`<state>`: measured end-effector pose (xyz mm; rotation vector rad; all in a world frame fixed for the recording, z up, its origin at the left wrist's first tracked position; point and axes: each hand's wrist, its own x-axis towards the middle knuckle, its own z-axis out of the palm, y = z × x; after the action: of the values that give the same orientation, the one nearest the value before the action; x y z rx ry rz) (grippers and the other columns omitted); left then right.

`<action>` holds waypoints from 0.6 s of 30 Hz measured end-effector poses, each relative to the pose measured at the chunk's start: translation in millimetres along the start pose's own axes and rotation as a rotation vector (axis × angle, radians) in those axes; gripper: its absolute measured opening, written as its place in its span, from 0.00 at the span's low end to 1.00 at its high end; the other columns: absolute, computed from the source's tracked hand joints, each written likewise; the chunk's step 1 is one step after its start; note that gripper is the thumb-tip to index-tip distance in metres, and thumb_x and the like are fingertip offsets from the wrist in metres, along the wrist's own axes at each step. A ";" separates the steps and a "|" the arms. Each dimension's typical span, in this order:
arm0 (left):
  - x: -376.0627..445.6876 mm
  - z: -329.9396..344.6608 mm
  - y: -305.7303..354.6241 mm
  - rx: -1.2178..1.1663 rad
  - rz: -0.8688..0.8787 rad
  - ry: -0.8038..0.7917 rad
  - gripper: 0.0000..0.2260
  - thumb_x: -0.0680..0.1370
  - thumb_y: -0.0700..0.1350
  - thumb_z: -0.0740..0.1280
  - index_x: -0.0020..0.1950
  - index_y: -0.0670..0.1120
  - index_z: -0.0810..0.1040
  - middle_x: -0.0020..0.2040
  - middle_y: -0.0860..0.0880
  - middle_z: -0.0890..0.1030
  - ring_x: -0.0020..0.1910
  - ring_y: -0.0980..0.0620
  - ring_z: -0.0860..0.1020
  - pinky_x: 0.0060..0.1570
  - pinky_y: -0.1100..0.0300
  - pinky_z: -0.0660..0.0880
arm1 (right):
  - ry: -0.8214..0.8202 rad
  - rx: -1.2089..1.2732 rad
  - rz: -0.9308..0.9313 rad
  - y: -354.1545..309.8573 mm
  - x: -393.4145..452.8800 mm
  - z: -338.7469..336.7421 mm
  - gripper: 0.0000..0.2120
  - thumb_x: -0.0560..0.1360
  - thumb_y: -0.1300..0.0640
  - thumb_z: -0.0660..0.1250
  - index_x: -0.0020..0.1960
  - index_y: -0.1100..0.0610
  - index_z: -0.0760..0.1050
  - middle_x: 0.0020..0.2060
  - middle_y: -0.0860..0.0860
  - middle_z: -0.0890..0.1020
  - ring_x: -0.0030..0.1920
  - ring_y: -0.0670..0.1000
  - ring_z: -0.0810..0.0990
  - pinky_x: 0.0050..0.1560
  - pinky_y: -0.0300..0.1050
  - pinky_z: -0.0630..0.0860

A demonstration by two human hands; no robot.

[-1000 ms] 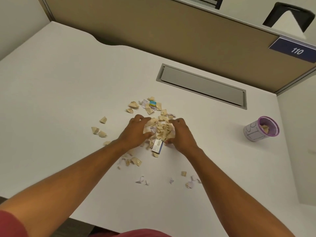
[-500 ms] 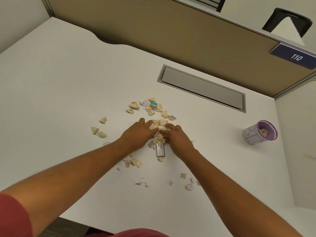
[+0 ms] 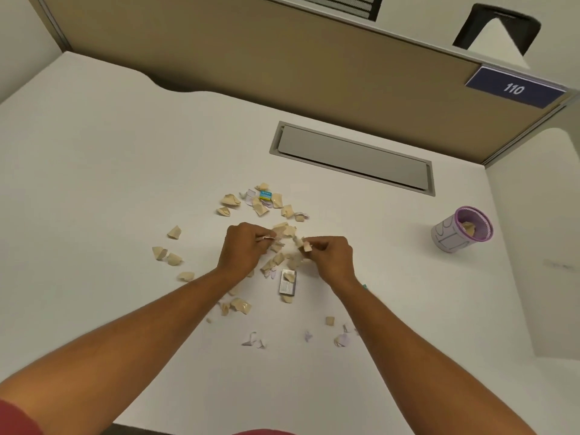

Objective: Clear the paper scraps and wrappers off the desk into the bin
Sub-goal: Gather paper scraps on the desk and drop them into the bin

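Beige and white paper scraps lie scattered over the middle of the white desk. My left hand and my right hand sit side by side over the central heap, each with fingers closed on a few scraps. A small grey wrapper lies flat just below the hands. A blue and yellow wrapper rests among scraps further back. The bin, a small purple-rimmed white cup with scraps inside, stands at the right.
A grey cable hatch is set into the desk behind the scraps. A tan partition closes off the back, with a blue "110" label. More scraps lie left and near the front.
Both hands have gone from flat, cupped around the heap, to pinched fists lifted slightly with scraps in the fingers. The grey wrapper now lies uncovered between the wrists.
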<state>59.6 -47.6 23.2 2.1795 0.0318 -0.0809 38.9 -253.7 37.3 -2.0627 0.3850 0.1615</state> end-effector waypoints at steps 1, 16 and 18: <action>0.9 2.5 7.1 -0.119 -0.079 -0.010 0.08 0.76 0.39 0.76 0.54 0.44 0.89 0.46 0.46 0.89 0.37 0.59 0.85 0.41 0.74 0.77 | -0.010 0.165 0.109 0.8 0.3 -6.5 0.09 0.72 0.63 0.77 0.52 0.58 0.88 0.49 0.53 0.89 0.53 0.52 0.87 0.56 0.47 0.81; 23.8 124.2 174.3 -0.691 -0.186 -0.377 0.08 0.75 0.37 0.77 0.53 0.39 0.88 0.50 0.43 0.88 0.48 0.47 0.87 0.48 0.57 0.84 | 0.034 1.049 0.335 67.2 -26.3 -177.6 0.11 0.75 0.70 0.71 0.57 0.66 0.82 0.55 0.59 0.86 0.54 0.53 0.87 0.55 0.42 0.83; 32.2 149.2 208.1 -0.609 -0.109 -0.413 0.09 0.74 0.37 0.78 0.54 0.39 0.88 0.51 0.43 0.88 0.48 0.46 0.88 0.49 0.54 0.85 | 0.064 1.017 0.362 80.6 -35.0 -184.8 0.09 0.74 0.70 0.72 0.54 0.64 0.83 0.53 0.58 0.87 0.53 0.54 0.86 0.57 0.42 0.82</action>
<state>95.9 -289.4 105.9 1.5197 -0.0540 -0.5142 -29.2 -443.3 72.9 -0.9890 0.7028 0.0844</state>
